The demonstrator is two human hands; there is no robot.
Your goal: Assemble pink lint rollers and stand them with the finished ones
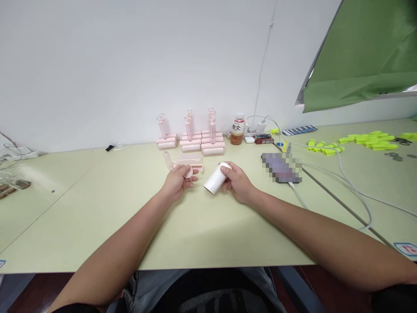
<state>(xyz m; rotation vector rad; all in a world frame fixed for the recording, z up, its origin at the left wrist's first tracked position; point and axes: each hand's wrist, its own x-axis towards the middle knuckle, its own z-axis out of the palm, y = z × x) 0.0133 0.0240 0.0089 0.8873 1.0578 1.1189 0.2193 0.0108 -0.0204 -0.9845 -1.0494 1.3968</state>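
Observation:
My right hand (240,183) is closed around a white lint-roller roll (215,179), tilted with its open lower end toward the left. A small round pale-pink end cap (189,173) is pinched between the thumb and fingers of my left hand (175,184). The cap and the roll are apart, both held over the table. Just behind my left hand lie a pale-pink roller cover (190,159) and a translucent pink handle (167,160); my fingers partly hide them.
Several pink lint rollers (213,147) stand in rows by the wall. Right of them are a pill bottle (237,129) and a small box (263,139). A phone (281,168) with a white cable (353,184) lies to the right, with neon-yellow pieces (371,140) beyond.

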